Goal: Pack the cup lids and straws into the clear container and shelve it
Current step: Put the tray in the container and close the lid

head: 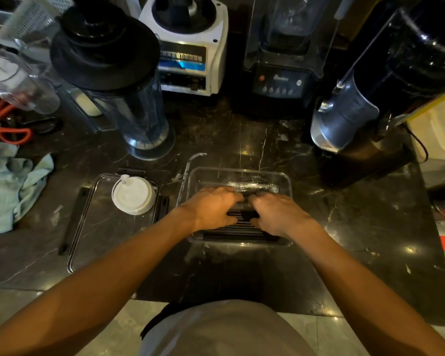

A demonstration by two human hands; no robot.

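Observation:
A clear rectangular container (285, 181) sits on the dark marble counter in front of me. Black straws (239, 232) lie side by side along its bottom, and a clear-wrapped bundle (254, 186) lies at its far side. My left hand (211, 208) and my right hand (278, 214) are both inside the container, palms down, fingers curled over the straws. To the left, the container's clear lid (93, 227) with black clips lies flat, and a stack of white cup lids (133, 196) rests on its far corner.
Blenders (190, 44) and a blender jug (129, 98) stand along the back. A coffee grinder (365, 104) leans at the right. A light blue cloth (10, 186) and red-handled scissors (13, 134) lie at the left. The counter's front edge (216, 304) is close to my body.

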